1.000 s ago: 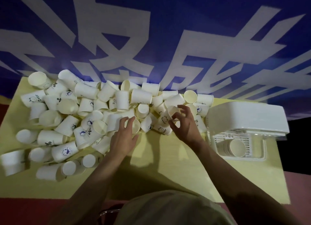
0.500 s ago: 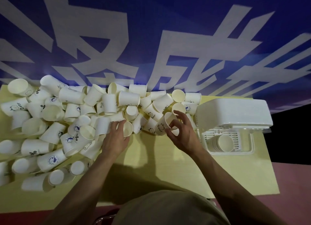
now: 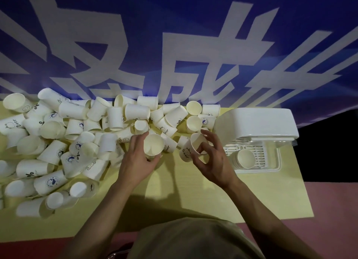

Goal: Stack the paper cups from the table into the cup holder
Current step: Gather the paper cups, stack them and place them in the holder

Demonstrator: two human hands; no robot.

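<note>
From my head camera: my left hand (image 3: 138, 160) has its fingers wrapped around one cup (image 3: 153, 147), mouth up, at the edge of the pile of cups (image 3: 64, 142) on the desk (image 3: 174, 191). My right hand (image 3: 211, 161) pinches a tilted second cup (image 3: 190, 149) near the cup holder (image 3: 255, 127), where a nested stack (image 3: 243, 159) lies. They look light and easily crushed, so I'd grip gently at the stiffer rim

Each hand — left hand (image 3: 135, 161), right hand (image 3: 211, 161) — apparently holds one paper cup.
</note>
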